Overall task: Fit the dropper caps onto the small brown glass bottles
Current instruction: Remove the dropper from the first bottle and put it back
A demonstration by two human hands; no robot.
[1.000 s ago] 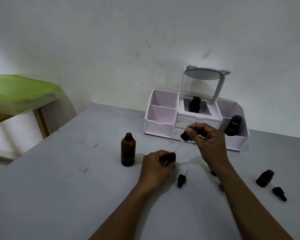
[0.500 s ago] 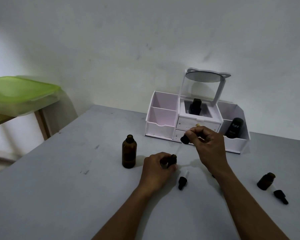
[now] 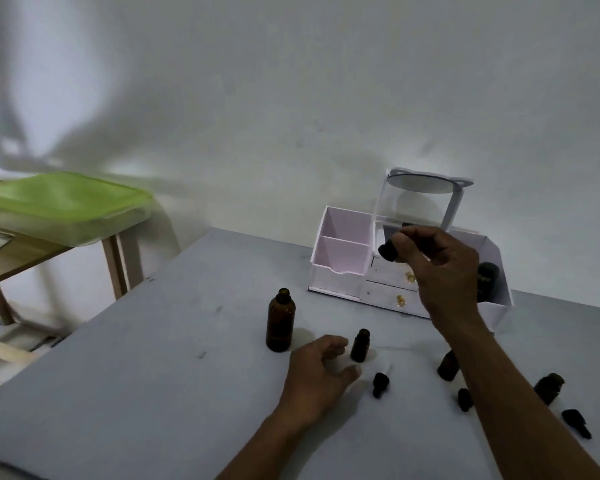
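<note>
Cap (image 3: 388, 251) in right hand (image 3: 439, 268) (left (image 3: 317, 374) slack)

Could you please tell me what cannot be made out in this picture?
Head view.
Black bottle in the white plastic organiser: label hidden by the right hand.
Small brown glass bottle and a lying black dropper cap: partly behind the right forearm.
Pinched black dropper cap: glass tube too faint to see.
Green-lidded box: blurred.

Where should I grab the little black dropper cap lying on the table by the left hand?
Pinch the loose dropper cap by its black collar, coming down from above. It lies flat on the table, so only its sides are free, and the thin clear tube pointing away looks fragile. The left hand is open and nearest.
</note>
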